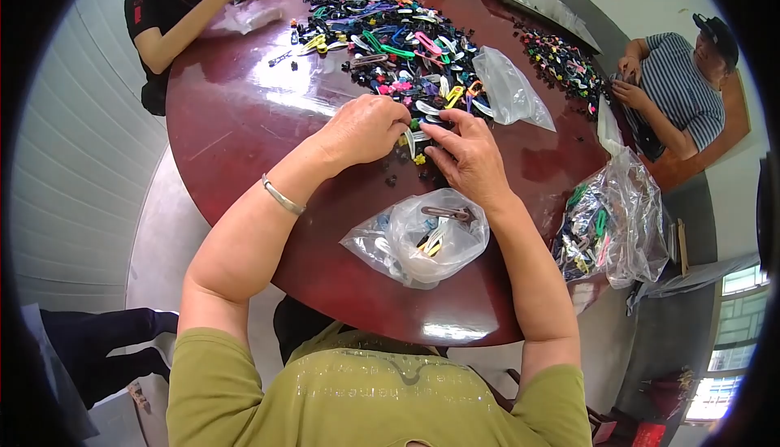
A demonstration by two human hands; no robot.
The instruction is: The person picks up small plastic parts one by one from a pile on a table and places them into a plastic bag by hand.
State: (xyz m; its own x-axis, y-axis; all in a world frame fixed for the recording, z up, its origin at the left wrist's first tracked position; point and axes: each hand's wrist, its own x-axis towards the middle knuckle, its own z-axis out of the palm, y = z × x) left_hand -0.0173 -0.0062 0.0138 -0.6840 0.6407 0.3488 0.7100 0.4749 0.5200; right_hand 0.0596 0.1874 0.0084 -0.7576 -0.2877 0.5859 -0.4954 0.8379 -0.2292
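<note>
A big heap of mixed hair clips (390,33) lies on the round table, black, white, green, pink and yellow among them. At the heap's near edge my left hand (367,128) has its fingers curled together at a white snap hair clip (409,145), and appears to pinch it. My right hand (470,156) is just to the right, its thumb and fingers apart over a few loose clips. Between them lies a small yellow flower-shaped clip (419,159). Nearer my body sits an open clear plastic bag (463,256), with a brown clip and several white, black and yellow ones inside.
An empty-looking clear bag (512,90) lies right of the heap. A fuller bag of clips (601,228) rests at the table's right edge. Two people sit across the dark red table (219,146), with a second heap (561,61) by the person in stripes (674,82).
</note>
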